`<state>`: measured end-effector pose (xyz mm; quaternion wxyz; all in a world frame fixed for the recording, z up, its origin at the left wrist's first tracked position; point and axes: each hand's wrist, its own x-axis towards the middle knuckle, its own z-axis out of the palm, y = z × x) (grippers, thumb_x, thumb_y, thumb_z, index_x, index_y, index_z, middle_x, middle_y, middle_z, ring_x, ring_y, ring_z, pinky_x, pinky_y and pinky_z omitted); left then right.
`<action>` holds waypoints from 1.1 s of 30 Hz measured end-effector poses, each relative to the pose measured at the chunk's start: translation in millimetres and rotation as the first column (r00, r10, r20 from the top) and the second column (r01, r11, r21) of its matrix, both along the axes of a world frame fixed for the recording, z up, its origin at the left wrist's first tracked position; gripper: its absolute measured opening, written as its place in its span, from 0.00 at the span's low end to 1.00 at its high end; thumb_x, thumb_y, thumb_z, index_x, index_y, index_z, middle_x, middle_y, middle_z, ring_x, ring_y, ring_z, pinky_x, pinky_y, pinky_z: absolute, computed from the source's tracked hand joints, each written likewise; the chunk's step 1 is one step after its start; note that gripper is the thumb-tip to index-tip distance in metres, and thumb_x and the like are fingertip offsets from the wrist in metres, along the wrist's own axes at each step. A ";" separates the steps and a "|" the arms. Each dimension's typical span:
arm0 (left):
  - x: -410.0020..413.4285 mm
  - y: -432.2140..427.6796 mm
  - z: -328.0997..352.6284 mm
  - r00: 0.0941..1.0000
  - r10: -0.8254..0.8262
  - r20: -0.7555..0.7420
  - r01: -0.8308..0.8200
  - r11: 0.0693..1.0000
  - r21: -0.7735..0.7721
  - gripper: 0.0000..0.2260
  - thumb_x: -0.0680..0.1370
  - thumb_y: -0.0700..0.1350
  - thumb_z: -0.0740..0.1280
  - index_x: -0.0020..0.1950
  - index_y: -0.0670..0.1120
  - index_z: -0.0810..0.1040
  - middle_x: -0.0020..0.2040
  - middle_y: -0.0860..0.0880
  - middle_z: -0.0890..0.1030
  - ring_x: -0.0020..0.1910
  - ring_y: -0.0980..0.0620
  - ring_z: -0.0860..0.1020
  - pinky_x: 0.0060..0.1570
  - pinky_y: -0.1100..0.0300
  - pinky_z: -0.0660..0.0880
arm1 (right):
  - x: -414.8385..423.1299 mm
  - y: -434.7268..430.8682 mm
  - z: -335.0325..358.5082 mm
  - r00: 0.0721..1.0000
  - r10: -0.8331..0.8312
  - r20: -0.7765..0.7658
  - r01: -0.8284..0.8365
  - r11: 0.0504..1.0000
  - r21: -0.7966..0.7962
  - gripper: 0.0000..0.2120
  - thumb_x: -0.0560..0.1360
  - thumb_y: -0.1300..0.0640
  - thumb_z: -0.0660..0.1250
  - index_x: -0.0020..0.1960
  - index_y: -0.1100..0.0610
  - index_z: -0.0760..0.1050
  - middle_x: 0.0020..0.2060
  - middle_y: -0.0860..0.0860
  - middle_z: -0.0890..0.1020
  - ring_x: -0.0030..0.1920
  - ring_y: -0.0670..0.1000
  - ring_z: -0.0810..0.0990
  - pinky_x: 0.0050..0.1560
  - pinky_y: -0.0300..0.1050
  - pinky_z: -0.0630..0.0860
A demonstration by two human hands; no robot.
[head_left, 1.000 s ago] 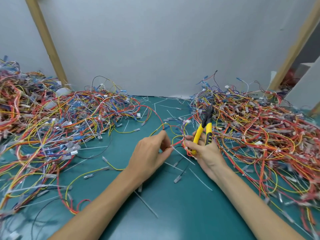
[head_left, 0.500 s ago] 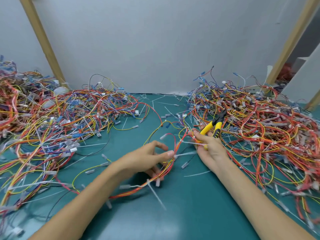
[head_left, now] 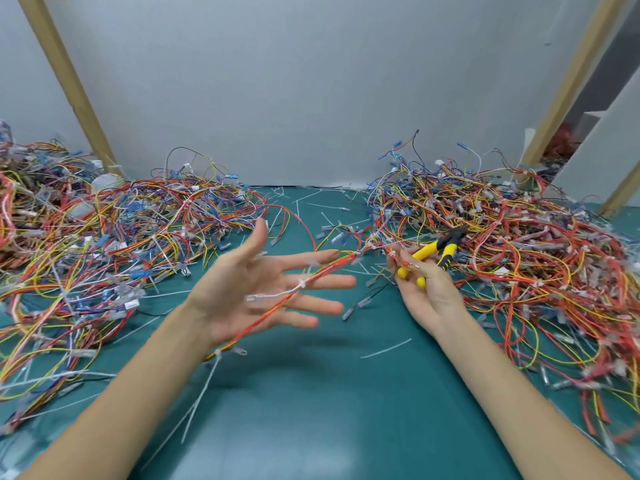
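red-orange wire bundle (head_left: 325, 271); yellow-black cutters (head_left: 434, 252); teal table (head_left: 311, 410); white cable ties (head_left: 386, 348).

Two wire heaps on a green mat (head_left: 311, 420).
The left heap (head_left: 104, 244) and right heap (head_left: 526, 244) sit well apart; white tie scraps (head_left: 386, 348) lie between, a grey wall (head_left: 311, 81) and wooden posts (head_left: 65, 84) behind.
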<state>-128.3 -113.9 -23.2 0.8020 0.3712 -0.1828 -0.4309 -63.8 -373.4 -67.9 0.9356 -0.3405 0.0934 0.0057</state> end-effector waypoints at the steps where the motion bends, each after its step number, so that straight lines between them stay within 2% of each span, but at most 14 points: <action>1: 0.6 9.7 2.0 0.998 0.005 0.063 -0.012 0.994 0.111 0.38 0.76 0.70 0.48 0.75 0.44 0.66 0.72 0.36 0.68 0.52 0.37 0.82 0.41 0.52 0.83 | 1.1 -2.1 0.0 1.000 -0.010 0.012 0.010 1.000 -0.003 0.08 0.77 0.73 0.62 0.44 0.61 0.71 0.43 0.58 0.82 0.43 0.52 0.84 0.45 0.42 0.83; 5: 6.6 46.6 9.9 0.954 0.105 0.281 -0.237 0.837 0.493 0.42 0.67 0.77 0.56 0.68 0.49 0.76 0.59 0.33 0.79 0.28 0.44 0.81 0.26 0.60 0.77 | 4.4 -10.0 0.4 0.999 -0.009 0.032 0.009 1.000 -0.016 0.06 0.78 0.72 0.61 0.50 0.62 0.71 0.54 0.62 0.80 0.49 0.54 0.84 0.50 0.41 0.82; 8: 11.8 68.4 7.0 0.902 0.216 0.373 -0.405 0.721 0.562 0.41 0.65 0.77 0.62 0.65 0.47 0.79 0.48 0.36 0.83 0.26 0.47 0.77 0.25 0.64 0.73 | 3.9 -8.9 -2.1 1.000 0.011 0.030 -0.009 0.997 -0.075 0.07 0.78 0.71 0.61 0.49 0.61 0.71 0.61 0.63 0.79 0.59 0.56 0.81 0.55 0.41 0.80; 10: 12.7 69.7 2.6 0.826 0.254 0.503 -0.547 0.575 0.609 0.33 0.71 0.71 0.59 0.60 0.48 0.81 0.37 0.42 0.81 0.27 0.48 0.75 0.27 0.66 0.72 | 2.7 -6.4 -3.7 0.999 0.011 0.032 -0.007 0.994 -0.109 0.08 0.78 0.71 0.62 0.45 0.59 0.72 0.56 0.60 0.81 0.55 0.56 0.83 0.47 0.40 0.80; 12: 15.0 61.8 -3.2 0.721 0.177 0.670 -0.680 0.368 0.634 0.24 0.72 0.66 0.61 0.52 0.48 0.82 0.32 0.47 0.78 0.29 0.49 0.75 0.30 0.65 0.72 | 2.2 -4.8 -4.1 0.999 0.010 0.040 -0.005 0.990 -0.140 0.08 0.77 0.72 0.63 0.44 0.60 0.73 0.53 0.60 0.82 0.54 0.57 0.83 0.44 0.40 0.81; 14: 17.0 49.6 -10.6 0.567 -0.090 0.819 -0.818 0.051 0.572 0.20 0.74 0.64 0.62 0.51 0.50 0.80 0.36 0.52 0.81 0.37 0.52 0.79 0.39 0.60 0.74 | 2.1 -4.1 -4.9 0.999 0.005 0.045 0.003 0.987 -0.159 0.09 0.76 0.72 0.64 0.43 0.59 0.73 0.52 0.59 0.82 0.54 0.57 0.82 0.49 0.41 0.80; 16: 16.2 31.0 -18.6 0.322 -0.378 0.868 -0.936 -0.264 0.233 0.14 0.79 0.54 0.65 0.61 0.50 0.76 0.52 0.51 0.81 0.53 0.48 0.76 0.52 0.52 0.70 | 2.3 -3.9 -6.1 0.999 -0.007 0.050 0.016 0.982 -0.187 0.10 0.75 0.73 0.64 0.43 0.59 0.73 0.48 0.58 0.83 0.52 0.55 0.83 0.55 0.42 0.76; 17: 12.7 17.9 -19.0 0.181 -0.415 0.892 -0.955 -0.289 0.059 0.14 0.79 0.46 0.65 0.64 0.48 0.74 0.56 0.48 0.78 0.57 0.44 0.73 0.55 0.49 0.68 | 2.4 -4.1 -7.2 0.998 -0.007 0.057 0.018 0.981 -0.194 0.10 0.74 0.74 0.64 0.43 0.60 0.73 0.47 0.57 0.83 0.52 0.55 0.84 0.58 0.44 0.75; 19: 5.5 -9.4 -15.3 -0.126 -0.301 0.945 -0.974 -0.144 -0.175 0.18 0.74 0.35 0.61 0.63 0.44 0.74 0.57 0.45 0.77 0.56 0.43 0.72 0.56 0.49 0.67 | 2.7 -3.6 -8.5 0.997 0.009 0.073 0.005 0.982 -0.188 0.10 0.74 0.74 0.64 0.43 0.61 0.72 0.46 0.58 0.84 0.52 0.57 0.85 0.62 0.48 0.75; 21: -0.9 -37.3 -11.9 -0.247 -0.143 0.958 -0.969 0.034 -0.245 0.15 0.74 0.36 0.58 0.58 0.42 0.75 0.54 0.46 0.77 0.54 0.46 0.72 0.58 0.55 0.68 | 2.7 -3.2 -9.3 0.997 0.019 0.081 -0.003 0.981 -0.194 0.09 0.75 0.74 0.63 0.44 0.62 0.72 0.47 0.59 0.83 0.53 0.58 0.84 0.63 0.50 0.76; 23: -3.8 -63.0 -19.2 -0.129 -0.099 0.987 -0.983 0.141 -0.115 0.11 0.78 0.42 0.58 0.57 0.43 0.76 0.53 0.48 0.78 0.55 0.50 0.73 0.59 0.60 0.67 | 2.4 -2.8 -9.4 0.996 0.021 0.088 -0.002 0.980 -0.200 0.08 0.75 0.74 0.63 0.46 0.62 0.73 0.48 0.59 0.83 0.53 0.58 0.84 0.62 0.49 0.77; 27: 0.1 -92.4 -45.3 0.319 0.047 0.947 -0.931 0.205 0.303 0.11 0.81 0.49 0.60 0.58 0.46 0.76 0.50 0.51 0.82 0.50 0.54 0.78 0.55 0.57 0.72 | 1.2 -2.1 -7.3 0.995 0.038 0.090 -0.024 0.988 -0.149 0.07 0.75 0.74 0.62 0.45 0.64 0.73 0.42 0.57 0.85 0.46 0.54 0.86 0.55 0.46 0.81; 30: 12.9 -89.2 -49.9 0.393 0.200 0.897 -0.912 0.211 0.352 0.09 0.81 0.48 0.61 0.52 0.47 0.80 0.41 0.53 0.84 0.40 0.57 0.81 0.47 0.61 0.74 | -0.3 -1.4 -6.6 0.993 0.064 0.100 -0.050 0.989 -0.141 0.05 0.75 0.72 0.63 0.44 0.64 0.73 0.44 0.59 0.84 0.48 0.56 0.86 0.52 0.45 0.82; 33: 28.8 -82.1 -46.3 0.572 0.208 0.794 -0.801 0.348 0.486 0.07 0.79 0.49 0.66 0.47 0.49 0.81 0.33 0.56 0.83 0.32 0.61 0.80 0.36 0.67 0.73 | -2.3 3.2 -7.8 0.985 0.102 0.142 -0.063 0.966 -0.253 0.06 0.75 0.71 0.64 0.44 0.62 0.73 0.48 0.60 0.81 0.52 0.58 0.84 0.56 0.45 0.80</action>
